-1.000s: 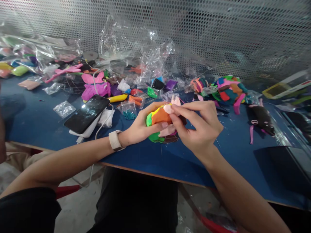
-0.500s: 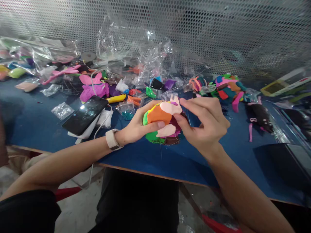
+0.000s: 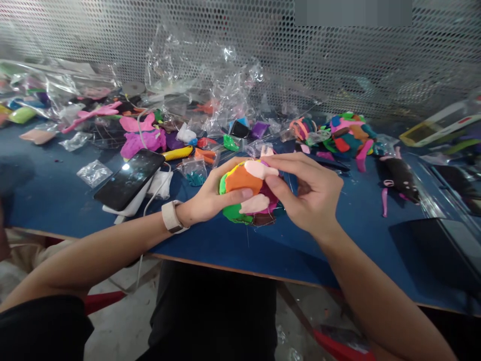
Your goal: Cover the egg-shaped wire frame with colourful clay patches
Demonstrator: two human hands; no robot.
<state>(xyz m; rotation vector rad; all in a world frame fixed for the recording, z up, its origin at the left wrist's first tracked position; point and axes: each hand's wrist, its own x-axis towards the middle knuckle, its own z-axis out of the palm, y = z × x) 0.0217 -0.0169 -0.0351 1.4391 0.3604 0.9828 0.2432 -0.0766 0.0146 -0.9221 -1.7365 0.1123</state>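
A rounded clay model with orange, green, yellow, purple and brown patches is held above the front of the table. My left hand is closed around its left side, the thumb lying across the orange patch. With thumb and forefinger, my right hand pinches a pale pink piece of clay at the model's upper right. A second pale pink patch sits lower on the model. Thin wire or thread ends stick out along its underside.
On the blue table, a phone and a yellow-handled cutter lie to the left. Clay packets and clear plastic bags line the back by a perforated metal panel. A multicoloured clay model and a dark mouse-like figure sit at right.
My right fingers have shifted slightly left and over the pale pink piece, covering more of its upper end. The left hand keeps its hold; the whole view has moved slightly.
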